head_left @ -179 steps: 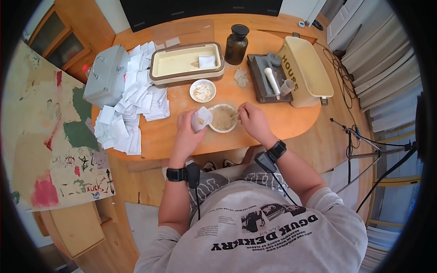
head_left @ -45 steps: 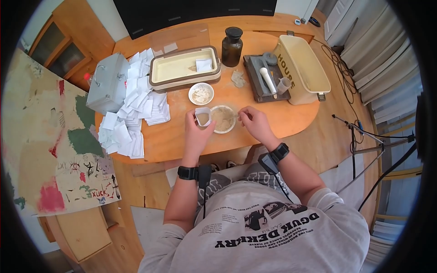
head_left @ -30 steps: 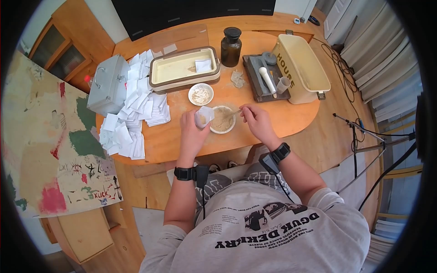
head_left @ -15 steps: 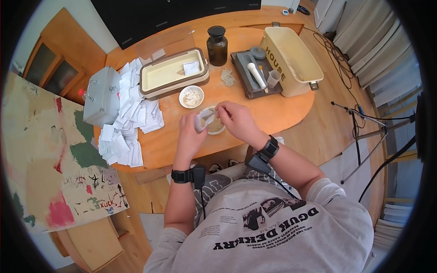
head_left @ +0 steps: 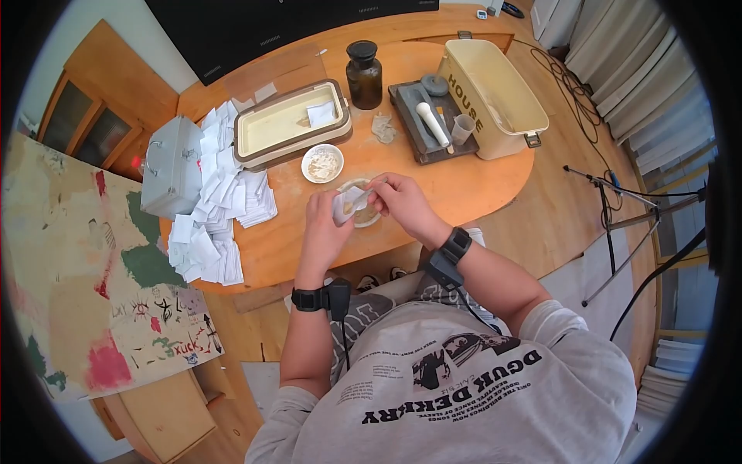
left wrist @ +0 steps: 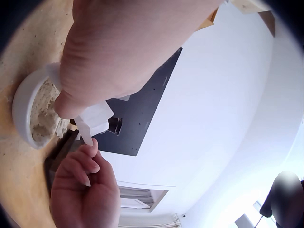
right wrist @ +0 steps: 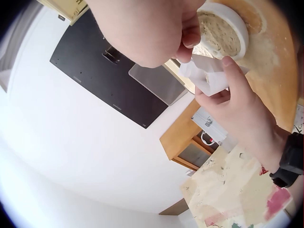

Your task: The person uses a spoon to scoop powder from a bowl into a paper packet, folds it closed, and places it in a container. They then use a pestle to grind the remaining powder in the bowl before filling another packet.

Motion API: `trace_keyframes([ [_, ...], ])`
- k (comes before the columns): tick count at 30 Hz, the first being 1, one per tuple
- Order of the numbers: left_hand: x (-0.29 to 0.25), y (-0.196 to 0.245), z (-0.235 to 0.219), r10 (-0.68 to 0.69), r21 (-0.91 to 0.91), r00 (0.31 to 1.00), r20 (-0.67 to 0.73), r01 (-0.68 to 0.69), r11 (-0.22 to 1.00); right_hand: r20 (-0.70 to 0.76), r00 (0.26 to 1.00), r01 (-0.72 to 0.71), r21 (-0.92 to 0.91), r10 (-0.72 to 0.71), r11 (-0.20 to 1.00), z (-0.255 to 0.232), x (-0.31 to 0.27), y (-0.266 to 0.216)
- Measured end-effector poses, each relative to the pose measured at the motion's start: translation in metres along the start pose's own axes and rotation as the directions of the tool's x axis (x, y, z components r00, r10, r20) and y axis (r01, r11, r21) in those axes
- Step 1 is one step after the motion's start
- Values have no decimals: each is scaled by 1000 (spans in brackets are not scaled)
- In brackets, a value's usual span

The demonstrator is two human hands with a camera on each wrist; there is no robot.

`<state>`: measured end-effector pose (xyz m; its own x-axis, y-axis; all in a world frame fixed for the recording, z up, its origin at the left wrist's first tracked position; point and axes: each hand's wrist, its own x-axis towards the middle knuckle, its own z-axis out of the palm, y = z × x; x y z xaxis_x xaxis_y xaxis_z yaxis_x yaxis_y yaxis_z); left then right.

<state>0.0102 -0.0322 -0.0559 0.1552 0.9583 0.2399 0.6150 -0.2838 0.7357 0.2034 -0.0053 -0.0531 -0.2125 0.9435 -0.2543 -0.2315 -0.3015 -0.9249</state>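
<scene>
My left hand [head_left: 322, 230] grips a small white paper packet [right wrist: 216, 81], its mouth held open above a white bowl [left wrist: 22, 107] of beige powder [right wrist: 221, 35]. A little beige shows inside the packet in the head view. The right hand [head_left: 406, 205] is close beside it, pinching a thin pale spoon [left wrist: 84, 129] between thumb and fingertips. The spoon reaches to the packet's mouth, and its far end is partly hidden by the paper. Both hands cover much of the bowl in the head view. A second white bowl [head_left: 322, 164] with whitish powder stands just beyond.
White packets [head_left: 220, 178] are heaped at the left by a silver case [head_left: 170, 166]. Behind are a cream tray [head_left: 267, 131] and a dark jar [head_left: 364, 77]. A dark tray [head_left: 410, 139] carries a white pestle [head_left: 433, 124]; a cream HOUSE bin [head_left: 502, 100] stands at the right.
The right hand has brought the spoon from the powder bowl leftward to the packet's mouth. The left hand keeps hold of the packet, now tilted differently. The head view has turned slightly.
</scene>
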Motion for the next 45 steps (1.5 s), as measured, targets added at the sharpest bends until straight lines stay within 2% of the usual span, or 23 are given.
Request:
trace_keyframes([
  [10,-1,-10,-2,8,35,1000,-19,-7,999,-49,999,20,-10,-21,1000,-8,3,-9],
  [18,-6,-24,-10,-82,103,994,-66,89,991,-69,996,60,3,-60,998,-16,5,-24],
  [20,-8,-28,-13,-91,104,993,-81,99,990,-117,990,84,3,-83,996,-18,3,-28],
  [24,-10,-39,-16,-107,86,985,-134,120,989,-151,981,106,-98,-120,990,-18,1,-28],
  [25,-10,-40,-17,-113,84,984,-140,126,988,-111,958,211,-350,-264,913,-14,-4,-24],
  [26,-9,-41,-18,-123,86,982,-143,137,987,-36,920,302,-572,-391,763,-12,-8,-21],
  [27,-9,-42,-18,-132,89,981,-144,145,985,-34,920,301,-574,-390,762,-12,-12,-18],
  [29,-8,-41,-19,-132,82,980,-147,145,986,207,813,494,-739,-544,458,-14,-14,-16],
  [30,-8,-41,-20,-135,77,980,-149,148,986,215,813,499,-737,-542,456,-14,-15,-16],
  [31,-10,-43,-17,-141,76,978,-154,154,985,190,797,498,-744,-573,446,-15,-15,-16],
  [32,-11,-46,-14,-147,-16,973,-179,147,989,161,779,495,-751,-606,437,-15,-16,-15],
  [33,-10,-47,-10,-151,-106,968,-201,132,986,162,778,496,-751,-607,436,-18,-16,-13],
  [34,-9,-42,-9,-145,-105,969,-202,126,986,166,786,475,-778,-595,411,-21,-13,-9],
  [36,-10,-30,-6,-291,-442,944,-157,196,875,168,792,455,-803,-587,385,-23,-10,-3],
  [37,-10,-26,-7,-288,-440,944,-159,194,877,73,867,367,-762,-493,533,-22,-9,0],
  [38,-10,-22,-9,-325,-539,940,-107,220,813,-9,926,264,-702,-378,662,-22,-8,3],
  [39,-11,-19,-10,-357,-630,933,-52,247,736,-3,926,268,-700,-378,662,-23,-6,8],
  [41,-11,-15,-10,-372,-680,926,-61,234,695,-57,928,252,-629,-367,735,-26,-4,10],
  [42,-11,-13,-10,-381,-728,922,-63,219,650,-48,929,257,-628,-366,735,-29,-5,8],
  [43,-11,-12,-8,-386,-727,920,-70,217,651,-95,936,161,-742,-340,650,-28,-11,-4],
  [44,-10,-12,-7,-388,-702,914,-116,201,684,-144,935,60,-835,-323,546,-26,-15,-15],
  [45,-8,-11,-4,-387,-674,908,-162,185,715,-136,936,67,-837,-324,544,-23,-17,-21],
])
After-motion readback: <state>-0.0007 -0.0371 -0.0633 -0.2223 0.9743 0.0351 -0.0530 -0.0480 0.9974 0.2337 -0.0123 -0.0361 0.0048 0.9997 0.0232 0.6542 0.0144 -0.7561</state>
